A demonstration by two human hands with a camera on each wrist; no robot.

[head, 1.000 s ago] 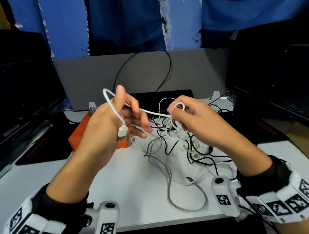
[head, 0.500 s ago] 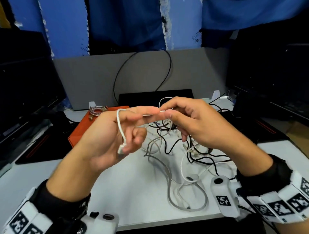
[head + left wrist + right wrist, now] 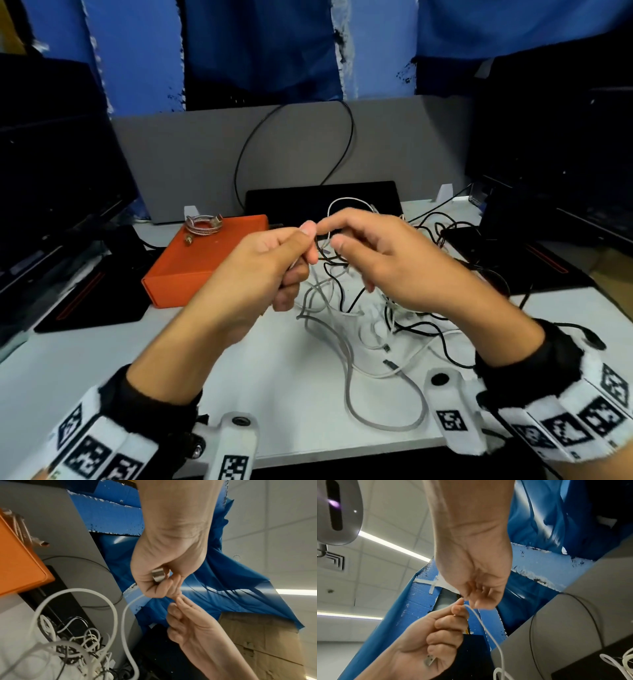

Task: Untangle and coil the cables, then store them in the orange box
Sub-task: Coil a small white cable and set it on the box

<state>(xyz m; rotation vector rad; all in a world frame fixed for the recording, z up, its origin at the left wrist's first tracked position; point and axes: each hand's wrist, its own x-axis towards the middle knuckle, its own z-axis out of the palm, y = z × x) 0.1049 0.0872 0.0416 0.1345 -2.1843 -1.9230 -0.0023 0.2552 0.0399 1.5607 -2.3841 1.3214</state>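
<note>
Currently left hand (image 3: 270, 260) fists white cable (image 3: 488, 630), plug in palm; right hand (image 3: 383, 260) fingertips pinch it just beyond. Keep each wrap snug, slack fed evenly.

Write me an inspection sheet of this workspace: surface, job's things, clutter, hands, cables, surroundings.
Surface: white table, cables lying on its middle and right.
Job's things: orange box, closed, at the table's back left; a coiled braided cable rests on its lid.
Clutter: black pads lie on both sides of the table.
Hands: left hand grips the white cable, its metal plug in the palm; right hand pinches the same cable beside the left fingertips.
Cables: tangle of white, grey and black cables below the hands, not yet sorted.
Surroundings: grey partition, blue sheets behind, dark monitors on both sides.
</note>
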